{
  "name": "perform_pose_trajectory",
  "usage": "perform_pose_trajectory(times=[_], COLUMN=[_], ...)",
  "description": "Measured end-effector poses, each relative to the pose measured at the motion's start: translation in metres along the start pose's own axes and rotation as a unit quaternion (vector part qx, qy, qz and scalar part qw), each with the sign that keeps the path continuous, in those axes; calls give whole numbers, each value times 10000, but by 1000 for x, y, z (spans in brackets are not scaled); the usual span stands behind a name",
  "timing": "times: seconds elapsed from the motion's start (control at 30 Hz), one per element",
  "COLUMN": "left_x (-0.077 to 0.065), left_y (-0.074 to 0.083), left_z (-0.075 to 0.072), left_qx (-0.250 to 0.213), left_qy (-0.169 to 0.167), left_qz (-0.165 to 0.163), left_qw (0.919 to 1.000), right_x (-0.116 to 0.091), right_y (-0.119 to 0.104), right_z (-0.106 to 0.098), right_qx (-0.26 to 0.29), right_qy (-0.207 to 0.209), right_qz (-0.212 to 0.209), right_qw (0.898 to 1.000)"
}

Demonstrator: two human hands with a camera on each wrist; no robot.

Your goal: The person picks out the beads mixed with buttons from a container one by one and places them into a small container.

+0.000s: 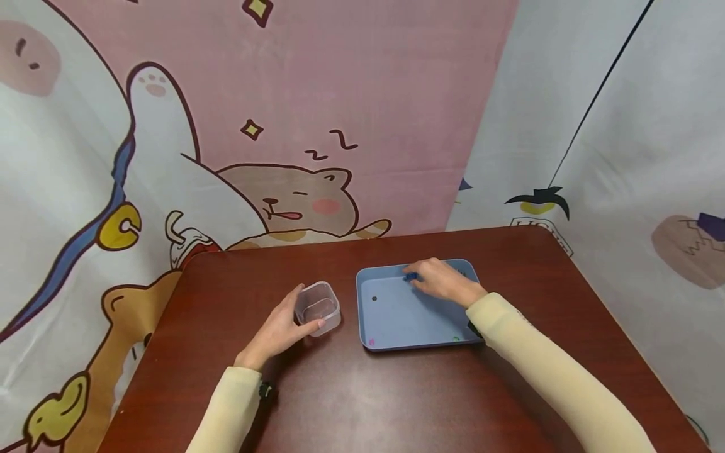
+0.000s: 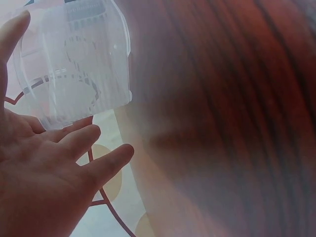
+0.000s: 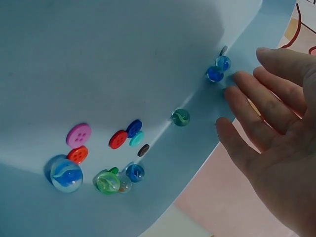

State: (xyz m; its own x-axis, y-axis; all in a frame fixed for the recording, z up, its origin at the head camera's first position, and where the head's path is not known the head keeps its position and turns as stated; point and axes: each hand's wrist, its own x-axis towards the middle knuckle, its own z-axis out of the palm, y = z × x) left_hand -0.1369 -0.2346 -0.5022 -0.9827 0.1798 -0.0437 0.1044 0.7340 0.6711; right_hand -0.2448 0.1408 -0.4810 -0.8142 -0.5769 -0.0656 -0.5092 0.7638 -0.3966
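Note:
My left hand (image 1: pixel 279 330) holds a clear plastic box (image 1: pixel 332 319) with thumb and fingers on opposite sides, left of a blue tray (image 1: pixel 396 321). Over the tray's far side reaches my right hand (image 1: pixel 444 281), fingers loosely bent. Two blue marbles (image 3: pixel 215 74) lie by its fingertips against the tray's wall, with a small gap showing in the right wrist view. Along that wall sit a green marble (image 3: pixel 180 117) and a dark button (image 3: pixel 143 150). Farther off are a large blue-and-clear marble (image 3: pixel 69 177), a pink button (image 3: pixel 79 135) and a red button (image 3: pixel 118 139).
Tray and box stand on a dark red-brown table (image 1: pixel 317 402). Near the tray's left side lies a small dark button (image 1: pixel 374 299), with a pink piece (image 1: pixel 371 342) at the front left corner. A cartoon-printed cloth (image 1: pixel 396 113) hangs behind the table.

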Motion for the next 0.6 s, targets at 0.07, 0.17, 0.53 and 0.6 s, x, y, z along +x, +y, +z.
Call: perform_pose_trajectory(times=[0.07, 0.17, 0.53, 0.6], left_x=[0, -1, 0, -1], left_y=[0, 1, 3, 3], left_z=[0, 0, -1, -1], left_qx=[-19, -31, -11, -7], left_qy=[-4, -1, 6, 10], left_qz=[-5, 4, -14, -32], left_qw=[10000, 10000, 10000, 10000], right_x=[1, 1, 2, 2], right_y=[1, 3, 11, 11], right_z=[2, 6, 14, 16], right_qx=[-59, -111, -561, -692], right_qy=[-28, -23, 244, 305], right_qz=[12, -8, -320, -398], right_qw=[10000, 9999, 9976, 9963])
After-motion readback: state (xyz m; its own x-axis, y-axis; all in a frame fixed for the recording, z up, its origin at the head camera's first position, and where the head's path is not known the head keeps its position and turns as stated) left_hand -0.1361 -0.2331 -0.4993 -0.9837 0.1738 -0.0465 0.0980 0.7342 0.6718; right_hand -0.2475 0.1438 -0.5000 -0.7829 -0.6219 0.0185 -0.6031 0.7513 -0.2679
